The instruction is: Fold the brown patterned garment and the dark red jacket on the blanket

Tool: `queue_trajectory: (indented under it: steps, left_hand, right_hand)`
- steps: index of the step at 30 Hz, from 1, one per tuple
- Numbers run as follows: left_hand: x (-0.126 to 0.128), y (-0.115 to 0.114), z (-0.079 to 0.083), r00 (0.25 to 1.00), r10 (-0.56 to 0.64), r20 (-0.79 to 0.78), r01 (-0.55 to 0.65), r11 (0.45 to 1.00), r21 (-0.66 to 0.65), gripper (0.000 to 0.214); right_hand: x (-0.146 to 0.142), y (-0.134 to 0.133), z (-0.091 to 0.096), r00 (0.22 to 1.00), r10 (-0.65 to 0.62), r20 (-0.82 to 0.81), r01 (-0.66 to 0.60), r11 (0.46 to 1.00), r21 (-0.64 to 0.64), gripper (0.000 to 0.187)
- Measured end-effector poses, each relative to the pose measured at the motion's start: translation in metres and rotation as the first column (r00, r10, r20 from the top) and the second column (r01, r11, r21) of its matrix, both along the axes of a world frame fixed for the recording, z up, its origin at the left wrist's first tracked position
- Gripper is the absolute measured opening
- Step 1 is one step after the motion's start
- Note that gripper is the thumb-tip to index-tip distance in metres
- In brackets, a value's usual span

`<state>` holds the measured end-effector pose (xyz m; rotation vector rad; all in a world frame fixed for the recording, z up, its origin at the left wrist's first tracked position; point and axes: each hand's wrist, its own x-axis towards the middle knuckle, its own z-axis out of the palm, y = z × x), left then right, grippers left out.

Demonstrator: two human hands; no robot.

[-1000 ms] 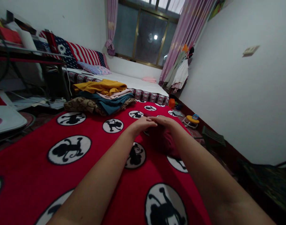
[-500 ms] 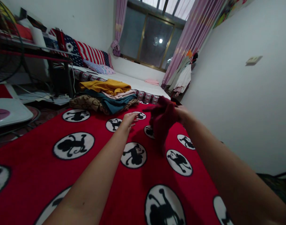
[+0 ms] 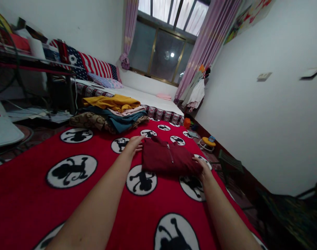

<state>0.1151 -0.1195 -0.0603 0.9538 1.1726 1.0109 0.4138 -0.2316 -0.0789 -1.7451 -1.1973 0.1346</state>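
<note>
A dark red zip garment [image 3: 166, 159] lies folded flat on a red blanket [image 3: 96, 194] printed with black monkey figures in white circles. My left hand [image 3: 134, 143] rests flat with its fingers stretched out at the garment's far left corner. My right hand [image 3: 204, 169] touches the garment's near right edge, fingers partly tucked under the cloth.
A pile of folded clothes [image 3: 114, 110], yellow, pink and teal, lies at the blanket's far end. Beyond it is a bed with a white sheet [image 3: 145, 95] and a flag-patterned pillow [image 3: 93, 64]. A black desk [image 3: 31, 62] stands left; a small yellow stool [image 3: 207, 142] sits right.
My right hand held the red garment bunched up in the air; it now lies folded flat on the blanket. Both hands have come down to its edges.
</note>
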Motion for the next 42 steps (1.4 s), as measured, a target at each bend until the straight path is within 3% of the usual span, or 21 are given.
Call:
queue_trajectory:
  steps: [5,7,9,11,14,16,18,20,23,25,27,29,32,33,35,37,39,42]
  left_hand:
    - [0.008,-0.002,-0.01,0.994,-0.084,-0.069,0.09,0.992,0.085,0.043]
    - [0.012,-0.002,-0.012,0.974,-0.17,-0.15,0.194,0.967,0.165,0.049]
    - [0.017,-0.002,-0.013,0.947,-0.237,-0.216,0.295,0.91,0.292,0.056]
    - [0.025,-0.004,-0.011,0.943,-0.264,-0.202,0.328,0.839,0.434,0.061]
    - [0.035,-0.007,-0.005,0.955,-0.243,-0.168,0.294,0.739,0.606,0.063]
    - [0.04,-0.009,-0.002,0.953,-0.136,-0.27,0.287,0.694,0.66,0.058]
    - [0.043,-0.01,-0.003,0.896,0.037,-0.443,0.297,0.691,0.659,0.053]
    - [0.044,-0.013,-0.007,0.781,0.159,-0.604,0.323,0.725,0.609,0.051]
    - [0.046,-0.019,-0.015,0.633,0.148,-0.76,0.391,0.786,0.478,0.055]
    - [0.047,-0.023,-0.018,0.575,0.132,-0.807,0.421,0.799,0.43,0.053]
    - [0.05,-0.027,-0.017,0.543,0.184,-0.819,0.432,0.775,0.461,0.049]
    - [0.053,-0.032,-0.013,0.533,0.265,-0.804,0.444,0.721,0.532,0.044]
    - [0.061,-0.04,-0.005,0.562,0.321,-0.762,0.499,0.604,0.622,0.037]
    - [0.064,-0.044,-0.004,0.574,0.311,-0.758,0.529,0.565,0.633,0.036]
    - [0.072,-0.052,-0.003,0.572,0.248,-0.782,0.611,0.508,0.608,0.041]
    - [0.079,-0.06,-0.007,0.523,0.139,-0.841,0.694,0.503,0.515,0.059]
    - [0.084,-0.068,-0.011,0.458,0.044,-0.888,0.741,0.532,0.409,0.079]
    - [0.087,-0.073,-0.016,0.409,0.0,-0.912,0.757,0.558,0.34,0.092]
  right_hand:
    - [0.014,0.01,0.007,0.987,-0.027,-0.156,0.01,0.994,-0.109,0.033]
    - [0.016,0.014,0.013,0.985,0.046,-0.164,-0.07,0.987,-0.142,0.041]
    - [0.015,0.015,0.016,0.972,0.148,-0.184,-0.179,0.969,-0.17,0.044]
    - [0.014,0.012,0.015,0.963,0.178,-0.2,-0.207,0.968,-0.139,0.043]
    - [0.012,-0.002,0.007,0.99,0.089,-0.112,-0.091,0.996,-0.021,0.041]
    - [0.011,-0.014,0.002,0.997,-0.003,0.072,0.007,0.998,-0.055,0.034]
    - [0.012,-0.024,0.0,0.948,-0.078,0.31,0.143,0.971,-0.19,0.024]
    - [0.013,-0.029,0.004,0.879,-0.081,0.471,0.256,0.911,-0.322,0.02]
    - [0.011,-0.028,0.013,0.861,-0.029,0.508,0.28,0.86,-0.426,0.029]
    - [0.007,-0.025,0.016,0.876,0.0,0.483,0.22,0.891,-0.398,0.039]
    - [0.002,-0.024,0.014,0.9,0.05,0.434,0.097,0.946,-0.31,0.04]
    - [-0.001,-0.029,0.011,0.926,0.06,0.373,0.005,0.985,-0.172,0.029]
    - [-0.003,-0.045,0.005,0.951,-0.061,0.304,0.062,0.998,0.006,0.024]
    - [-0.002,-0.051,0.004,0.947,-0.093,0.308,0.099,0.995,-0.003,0.025]
    - [-0.002,-0.062,0.006,0.925,-0.095,0.367,0.16,0.975,-0.151,0.026]
    - [-0.004,-0.068,0.013,0.883,-0.052,0.466,0.237,0.908,-0.347,0.027]
    - [-0.008,-0.068,0.022,0.828,-0.019,0.561,0.299,0.861,-0.412,0.027]
    - [-0.018,-0.054,0.031,0.798,0.049,0.6,0.177,0.934,-0.311,0.031]
